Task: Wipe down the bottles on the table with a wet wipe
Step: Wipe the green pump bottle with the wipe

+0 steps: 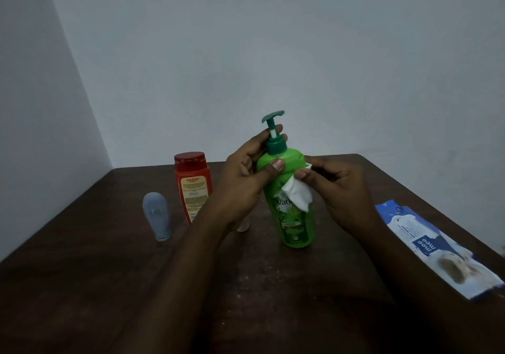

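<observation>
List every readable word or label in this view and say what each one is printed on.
"Karthika": red bottle; the fine print below is too small to read.
"Vati", rest hidden by the wipe: green pump bottle; lower text blurred.
"mee mee", upside down: wet wipes pack; smaller lines unreadable.
Grey bottle: no text visible.

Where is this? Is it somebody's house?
Probably a plain room at home, though I can't be sure. There is a dark wooden table in a bare wall corner, holding everyday toiletry bottles like the green pump bottle, and a wet wipes pack.
</observation>
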Motion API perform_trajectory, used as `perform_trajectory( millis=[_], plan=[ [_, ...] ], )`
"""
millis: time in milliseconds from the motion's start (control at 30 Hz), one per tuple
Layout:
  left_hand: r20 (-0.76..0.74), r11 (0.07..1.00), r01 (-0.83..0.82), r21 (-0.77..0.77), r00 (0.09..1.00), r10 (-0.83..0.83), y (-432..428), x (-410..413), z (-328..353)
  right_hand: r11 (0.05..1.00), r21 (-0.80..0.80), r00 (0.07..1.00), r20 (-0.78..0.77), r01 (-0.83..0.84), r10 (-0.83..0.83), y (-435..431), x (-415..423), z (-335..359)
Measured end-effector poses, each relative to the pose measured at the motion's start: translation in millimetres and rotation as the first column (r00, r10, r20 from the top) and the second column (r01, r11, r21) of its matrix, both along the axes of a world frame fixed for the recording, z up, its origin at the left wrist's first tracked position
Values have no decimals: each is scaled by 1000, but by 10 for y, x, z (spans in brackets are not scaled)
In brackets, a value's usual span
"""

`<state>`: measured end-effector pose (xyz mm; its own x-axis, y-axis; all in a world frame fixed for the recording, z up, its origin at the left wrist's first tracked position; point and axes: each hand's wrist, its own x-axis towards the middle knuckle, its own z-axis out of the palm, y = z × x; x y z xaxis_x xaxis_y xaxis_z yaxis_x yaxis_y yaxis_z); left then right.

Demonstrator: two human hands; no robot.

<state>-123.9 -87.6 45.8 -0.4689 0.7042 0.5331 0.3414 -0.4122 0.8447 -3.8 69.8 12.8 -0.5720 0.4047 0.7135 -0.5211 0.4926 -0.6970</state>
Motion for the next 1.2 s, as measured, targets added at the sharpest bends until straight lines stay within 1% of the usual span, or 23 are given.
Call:
perform_trajectory(
  millis=[67,133,167,267,333,433,533,600,700,800,900,1033,1133,1200],
  plan=[
    [-46,998,-61,3,997,61,13,31,1,999,27,998,-52,43,-42,-21,-4,-2],
    [-136,985,-171,22,976,172,22,31,-3,993,71,993,-72,94,-89,-28,-14,-21],
    [-164,979,-201,32,965,203,22,23,-8,988,100,991,-73,121,-114,-29,-21,-25],
    [-162,975,-219,41,961,222,21,-4,-29,965,182,982,-47,188,-183,-38,-23,-27],
    [-170,975,-221,39,960,224,18,18,-39,931,255,965,-47,260,-256,-48,-3,-19],
    [-84,975,-204,86,974,211,20,113,-33,838,399,926,-98,373,-365,-77,9,-36],
    [-1,959,-236,158,971,239,23,162,-2,742,512,896,-159,434,-414,-167,7,-62],
    [34,952,-250,175,968,248,30,164,14,684,557,876,-205,472,-437,-216,1,-71],
    [107,953,-230,196,971,213,21,148,35,617,594,848,-254,516,-465,-233,-7,-49],
    [97,957,-215,194,975,199,16,113,32,591,628,851,-254,506,-459,-224,-15,-41],
    [65,957,-235,172,972,227,35,53,-9,612,647,870,-173,454,-462,-180,-45,-73],
    [52,957,-253,139,967,248,68,-15,-80,692,639,882,46,335,-469,-16,-88,-106],
    [39,958,-263,112,965,260,87,-34,-115,753,609,829,268,250,-491,88,-98,-132],
    [42,958,-267,108,964,264,98,-49,-131,731,651,738,390,203,-551,161,-90,-153]
  ],
)
